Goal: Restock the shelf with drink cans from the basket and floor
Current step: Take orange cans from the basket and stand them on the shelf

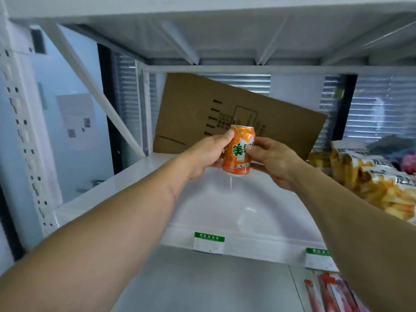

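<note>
An orange drink can (239, 152) with green lettering is held upright, just above the white shelf board (216, 199), near its middle. My left hand (207, 154) grips the can from the left, thumb near the rim. My right hand (273, 161) holds it from the right, fingertips on the label. Both forearms reach in from the bottom corners. The basket and floor are out of view.
A flat cardboard sheet (227, 115) leans against the back of the shelf behind the can. Snack bags (369, 181) of chips lie on the right part of the board. Green price tags (209, 242) hang on the front edge. An upper shelf (225, 37) is close overhead.
</note>
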